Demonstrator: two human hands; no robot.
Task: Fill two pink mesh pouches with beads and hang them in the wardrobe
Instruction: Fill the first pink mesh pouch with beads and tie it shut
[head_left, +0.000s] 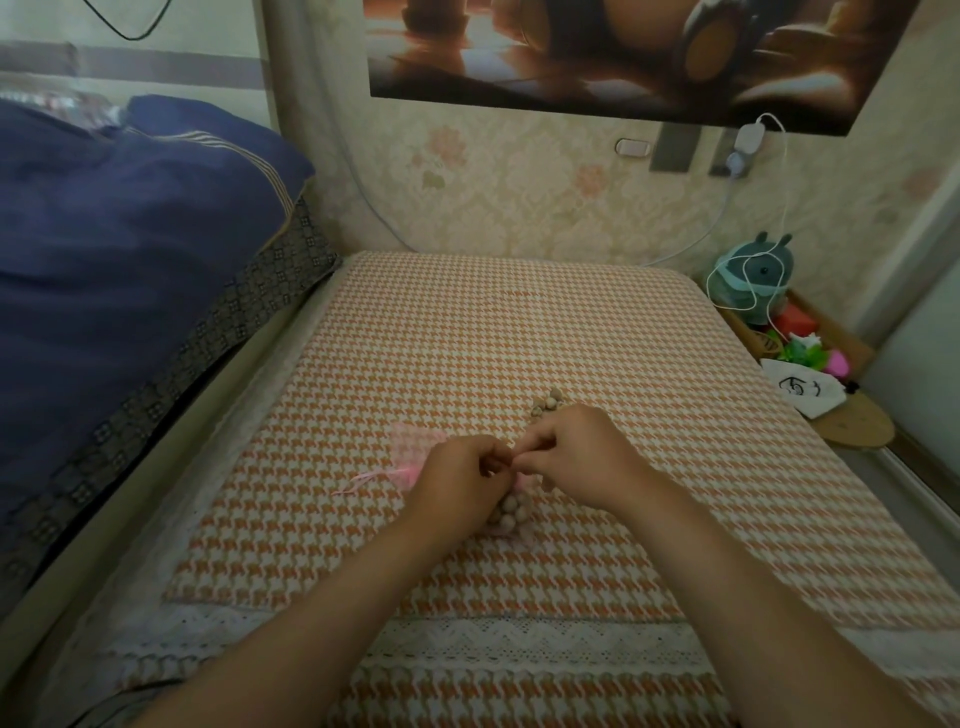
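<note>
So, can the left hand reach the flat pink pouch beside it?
Probably yes: the flat pouch lies uncovered beside the left hand, though that hand seems to pinch the bead-filled pouch and must let go first.

Left hand (457, 470), right hand (576, 457) touching, fingers (530, 450) pinching.

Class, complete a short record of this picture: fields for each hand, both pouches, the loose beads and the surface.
left hand: pinches filled pouch at its top
right hand: pinches the same top
filled pouch: full, partly hidden by left hand
flat pouch: pink, lies beside left hand
loose beads: small heap beyond right hand
surface: houndstooth cloth
</note>
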